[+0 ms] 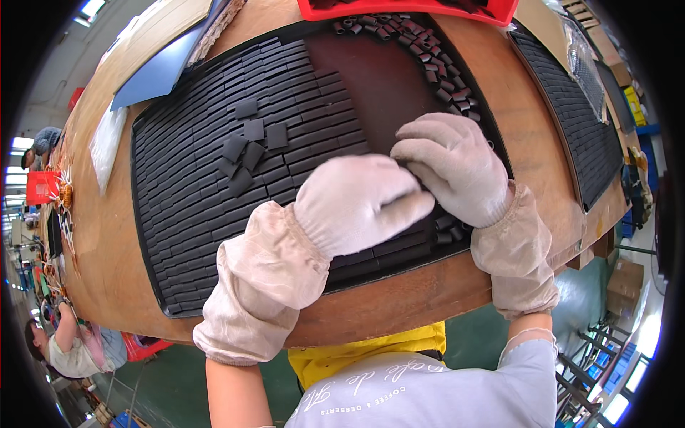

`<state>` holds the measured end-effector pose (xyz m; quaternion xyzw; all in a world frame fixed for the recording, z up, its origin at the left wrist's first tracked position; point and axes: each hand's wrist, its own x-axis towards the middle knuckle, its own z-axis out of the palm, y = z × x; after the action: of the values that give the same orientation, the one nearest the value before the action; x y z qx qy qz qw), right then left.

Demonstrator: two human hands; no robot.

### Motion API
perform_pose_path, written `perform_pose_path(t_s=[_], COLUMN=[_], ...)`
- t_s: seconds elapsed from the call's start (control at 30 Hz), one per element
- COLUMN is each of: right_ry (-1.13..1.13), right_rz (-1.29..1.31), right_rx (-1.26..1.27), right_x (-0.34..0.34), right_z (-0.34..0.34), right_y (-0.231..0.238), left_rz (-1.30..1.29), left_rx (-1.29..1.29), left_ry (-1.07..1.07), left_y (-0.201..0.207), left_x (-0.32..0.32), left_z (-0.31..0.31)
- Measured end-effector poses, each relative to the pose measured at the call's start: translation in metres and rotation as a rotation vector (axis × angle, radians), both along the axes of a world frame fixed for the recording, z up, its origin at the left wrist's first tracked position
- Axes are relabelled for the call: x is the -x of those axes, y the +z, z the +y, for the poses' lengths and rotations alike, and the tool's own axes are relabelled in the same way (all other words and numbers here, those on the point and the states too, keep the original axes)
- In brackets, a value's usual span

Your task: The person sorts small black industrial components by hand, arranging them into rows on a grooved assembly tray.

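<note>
Left hand (364, 203) and right hand (453, 167), cloth-gloved, curl (either grip pinching? Cannot tell) near matte, rectangular black pieces (207, 192).

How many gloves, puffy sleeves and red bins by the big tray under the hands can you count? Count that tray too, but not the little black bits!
Gloves (left hand, right hand): 2
Puffy sleeves (left sleeve, right sleeve): 2
Red bin at the tray's far edge: 1
Big tray: 1
Total: 6
</note>
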<state>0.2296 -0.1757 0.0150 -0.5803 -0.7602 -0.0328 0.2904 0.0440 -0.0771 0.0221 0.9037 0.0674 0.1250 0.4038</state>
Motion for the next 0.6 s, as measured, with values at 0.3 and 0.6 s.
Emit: perform_pose_path(t_s=[0.3, 0.6], right_ry=[-0.033, -0.060], right_rz=[-0.142, -0.070], right_rx=[0.084, 0.076], right_x=[0.006, 0.002], right_z=[-0.005, -0.003], right_y=[-0.001, 0.000], left_rz=[-0.415, -0.427], left_rx=[1.267, 1.359], left_ry=[0.241, 0.112], left_y=[-0.003, -0.011], left_x=[0.006, 0.001], left_z=[0.013, 0.008])
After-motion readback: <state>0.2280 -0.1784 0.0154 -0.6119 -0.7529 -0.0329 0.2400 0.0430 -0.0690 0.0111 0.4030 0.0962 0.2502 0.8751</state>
